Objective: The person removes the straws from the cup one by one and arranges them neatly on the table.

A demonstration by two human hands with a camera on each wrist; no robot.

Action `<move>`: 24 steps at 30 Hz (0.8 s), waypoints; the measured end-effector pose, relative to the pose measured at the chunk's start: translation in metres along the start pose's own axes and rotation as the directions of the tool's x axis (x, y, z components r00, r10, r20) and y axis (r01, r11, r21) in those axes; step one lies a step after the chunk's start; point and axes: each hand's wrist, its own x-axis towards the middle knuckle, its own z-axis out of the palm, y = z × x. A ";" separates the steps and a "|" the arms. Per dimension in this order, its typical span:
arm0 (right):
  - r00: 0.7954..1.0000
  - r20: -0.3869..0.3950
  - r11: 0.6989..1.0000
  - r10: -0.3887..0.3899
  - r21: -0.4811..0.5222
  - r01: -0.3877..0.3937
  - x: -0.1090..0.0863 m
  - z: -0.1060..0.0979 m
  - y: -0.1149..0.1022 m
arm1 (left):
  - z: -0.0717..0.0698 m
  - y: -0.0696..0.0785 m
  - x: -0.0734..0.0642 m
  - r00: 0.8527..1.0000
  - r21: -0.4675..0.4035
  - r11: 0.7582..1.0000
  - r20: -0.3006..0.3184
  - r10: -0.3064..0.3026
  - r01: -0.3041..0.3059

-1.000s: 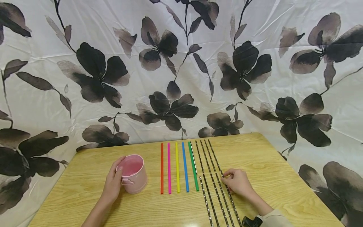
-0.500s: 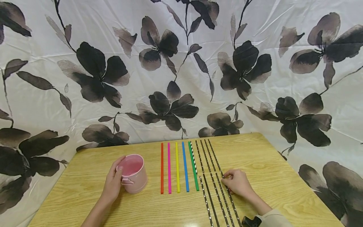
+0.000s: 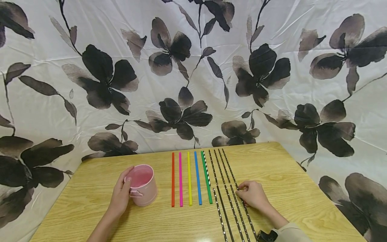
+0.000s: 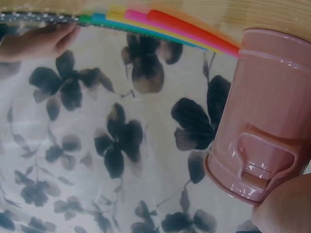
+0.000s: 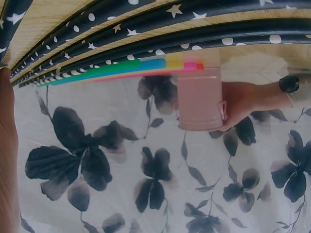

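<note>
My left hand (image 3: pixel 120 191) grips a small pink bucket (image 3: pixel 146 193) from its left side, thumb over the rim near a small loop handle. It stands upright on the table's left part. On the right, thumb and fingertips of my right hand (image 3: pixel 253 193) pinch the rightmost dark straw (image 3: pixel 249 220) of the front row, which has a pale pattern and lies along the table. Between the hands lie a red straw (image 3: pixel 173 179), a pink straw (image 3: pixel 180 179), a yellow straw (image 3: pixel 189 179), a blue straw (image 3: pixel 198 178) and a green straw (image 3: pixel 206 178), side by side.
A black-and-white striped straw (image 3: pixel 207 168) lies against the green one. Several dark patterned straws form two rows, one behind the other; a plain black straw (image 3: pixel 225 213) is in the front row. Behind the wooden table (image 3: pixel 302 191) hangs a floral cloth (image 3: pixel 211 124).
</note>
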 end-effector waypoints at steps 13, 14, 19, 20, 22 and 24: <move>1.000 0.004 1.000 0.024 -0.008 -0.024 0.003 0.000 0.001 | -0.005 -0.013 0.001 1.000 0.128 0.991 -0.016 0.026 -0.024; 1.000 0.007 1.000 0.027 0.001 -0.027 0.003 0.000 0.001 | -0.005 -0.013 0.001 1.000 0.129 0.991 -0.016 0.025 -0.023; 0.999 0.016 0.999 0.031 0.025 -0.031 0.004 -0.001 0.003 | -0.002 -0.003 0.000 1.000 0.076 0.997 -0.008 0.013 -0.012; 0.999 0.016 0.999 0.029 0.023 -0.030 0.004 -0.001 0.003 | -0.001 0.000 0.000 1.000 0.081 0.997 -0.015 0.011 -0.010; 1.000 0.016 1.000 0.023 0.021 -0.023 0.004 -0.001 0.003 | 0.002 0.006 -0.001 1.000 0.074 0.997 -0.015 0.012 -0.011; 1.000 0.014 1.000 0.019 0.020 -0.020 0.004 -0.001 0.004 | 0.004 0.011 -0.002 1.000 0.061 0.998 -0.010 0.013 -0.012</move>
